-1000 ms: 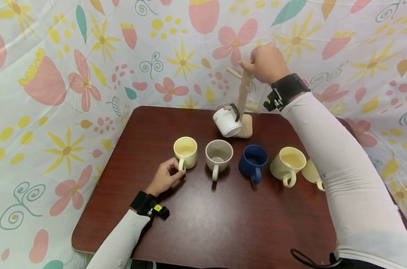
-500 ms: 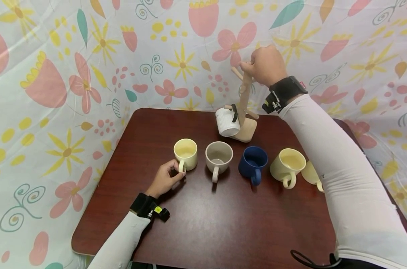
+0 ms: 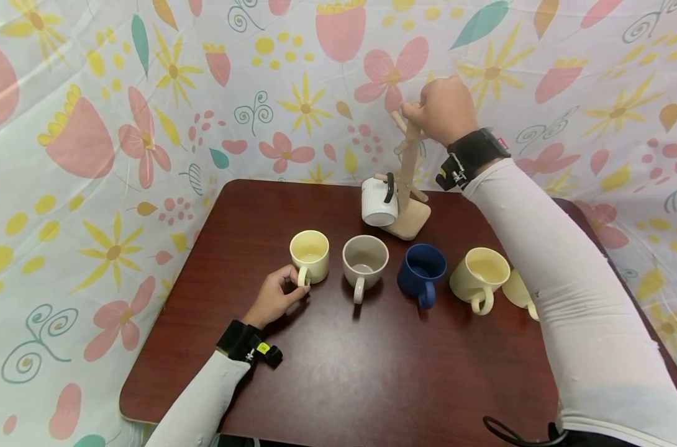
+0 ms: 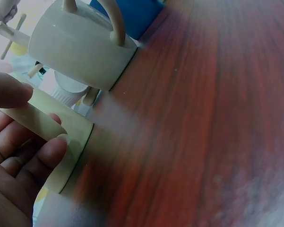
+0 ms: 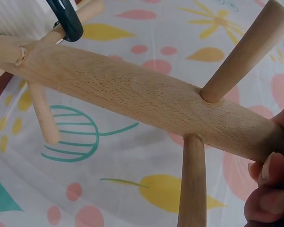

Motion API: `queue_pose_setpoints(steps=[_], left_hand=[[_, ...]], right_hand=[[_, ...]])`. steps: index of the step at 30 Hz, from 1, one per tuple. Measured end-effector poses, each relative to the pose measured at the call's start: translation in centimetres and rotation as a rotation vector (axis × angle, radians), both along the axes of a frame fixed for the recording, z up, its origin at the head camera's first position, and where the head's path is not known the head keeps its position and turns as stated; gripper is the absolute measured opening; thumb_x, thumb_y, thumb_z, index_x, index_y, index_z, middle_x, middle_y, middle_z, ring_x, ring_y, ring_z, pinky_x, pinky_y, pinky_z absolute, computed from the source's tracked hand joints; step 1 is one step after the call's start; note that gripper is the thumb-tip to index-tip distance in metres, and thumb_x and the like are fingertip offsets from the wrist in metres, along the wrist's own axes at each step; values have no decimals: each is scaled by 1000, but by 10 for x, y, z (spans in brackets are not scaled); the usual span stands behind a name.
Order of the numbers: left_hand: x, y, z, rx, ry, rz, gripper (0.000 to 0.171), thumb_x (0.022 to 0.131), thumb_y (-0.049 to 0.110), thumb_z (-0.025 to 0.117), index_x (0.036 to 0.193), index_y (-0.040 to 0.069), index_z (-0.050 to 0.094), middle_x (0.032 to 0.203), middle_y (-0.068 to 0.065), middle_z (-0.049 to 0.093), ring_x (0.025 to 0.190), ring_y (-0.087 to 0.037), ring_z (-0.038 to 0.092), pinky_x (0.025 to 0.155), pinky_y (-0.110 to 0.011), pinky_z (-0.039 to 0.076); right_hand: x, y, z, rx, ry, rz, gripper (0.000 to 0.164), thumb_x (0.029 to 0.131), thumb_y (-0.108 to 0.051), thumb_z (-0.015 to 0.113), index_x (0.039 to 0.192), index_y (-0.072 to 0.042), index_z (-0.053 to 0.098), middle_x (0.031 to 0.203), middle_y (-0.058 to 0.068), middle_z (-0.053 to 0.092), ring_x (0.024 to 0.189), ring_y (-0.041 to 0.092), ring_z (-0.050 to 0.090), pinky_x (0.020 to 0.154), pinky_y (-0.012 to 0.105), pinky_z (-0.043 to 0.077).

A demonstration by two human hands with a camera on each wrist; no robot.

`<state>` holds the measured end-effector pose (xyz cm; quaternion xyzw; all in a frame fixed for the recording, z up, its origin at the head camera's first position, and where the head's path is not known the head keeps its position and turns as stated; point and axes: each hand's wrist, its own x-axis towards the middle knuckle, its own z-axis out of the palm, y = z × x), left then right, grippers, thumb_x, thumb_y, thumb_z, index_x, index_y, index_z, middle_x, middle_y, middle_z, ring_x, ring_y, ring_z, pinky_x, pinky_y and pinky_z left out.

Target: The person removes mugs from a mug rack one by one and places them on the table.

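At the back of the table stands a wooden mug tree [image 3: 408,162] with slanted pegs. My right hand [image 3: 448,112] grips the top of its post, and the right wrist view shows fingers [image 5: 274,172] curled there. A white mug [image 3: 379,206] with a black handle hangs from a lower peg, mouth downward. To the left, my left hand [image 3: 272,298] pinches the handle of a pale yellow mug [image 3: 315,259], which sits upright on the table. In the left wrist view, thumb and fingers close around that handle [image 4: 35,119].
Right of the held mug stand a grey-beige mug [image 3: 365,261], a dark blue mug [image 3: 419,273] and another yellow mug [image 3: 478,273]. One more pale yellow piece [image 3: 517,288] is partly hidden by my right sleeve. A floral cloth [image 3: 204,93] hangs behind the brown table [image 3: 372,372].
The mug tree has turned under my right hand, its base swinging round. The hanging white mug has shifted slightly right and hangs straighter. My left hand stays on the yellow mug's handle.
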<state>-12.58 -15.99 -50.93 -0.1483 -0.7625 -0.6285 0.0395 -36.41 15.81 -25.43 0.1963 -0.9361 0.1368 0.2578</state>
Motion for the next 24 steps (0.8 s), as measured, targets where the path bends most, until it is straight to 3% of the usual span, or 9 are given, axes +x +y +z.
queue_pose_setpoints(steps=[3, 12, 24], left_hand=[[-1, 0, -1, 2, -9, 0, 18, 87, -15, 71, 81, -7, 56, 85, -28, 64, 70, -16, 63, 61, -18, 49], [-10, -5, -26, -17, -1, 9, 18, 88, -14, 72, 82, -6, 56, 86, -26, 65, 70, -12, 64, 59, -19, 49], [-11, -8, -26, -2, 24, 3, 20, 88, -5, 76, 82, -2, 57, 84, -21, 67, 69, -10, 63, 59, -21, 50]], right_hand=[[1, -1, 0, -16, -8, -10, 57, 96, -35, 63, 50, -7, 44, 47, 1, 35, 55, 25, 36, 55, 39, 30], [0, -1, -3, -39, -6, -25, 54, 94, -33, 62, 49, -8, 43, 47, 0, 32, 53, 23, 33, 53, 38, 30], [-2, 3, -4, -58, -31, -66, 52, 92, -33, 60, 49, -9, 43, 46, -1, 33, 54, 23, 34, 52, 39, 31]])
